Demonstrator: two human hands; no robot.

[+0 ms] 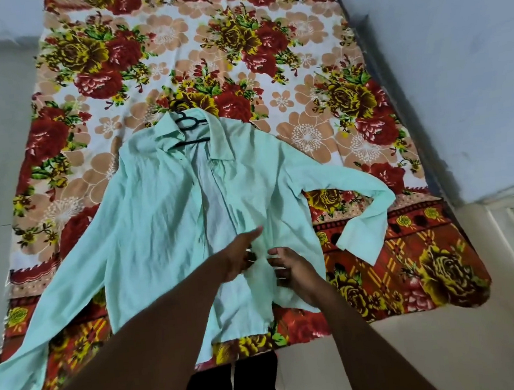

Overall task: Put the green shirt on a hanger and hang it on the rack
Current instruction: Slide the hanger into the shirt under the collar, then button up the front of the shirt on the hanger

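Left hand (pixel 239 254) and right hand (pixel 291 268) are each pinching the green shirt (pixel 157 209) front between them; aligning both edges is probably helping the buttoning.

Noted both bare forearms stretched forward, converging over the lower front of the green shirt (pixel 163 203), one coming in over its spread sleeve and the other over its hem. Found left hand (pixel 240 253) at the shirt's open front edge, one digit stretched toward the collar, remaining fingers curled with tips pinching the fabric. Found right hand (pixel 291 269) just beside it, nearly touching, back turned up, fingers curled inward and gripping the opposite front edge of the shirt.
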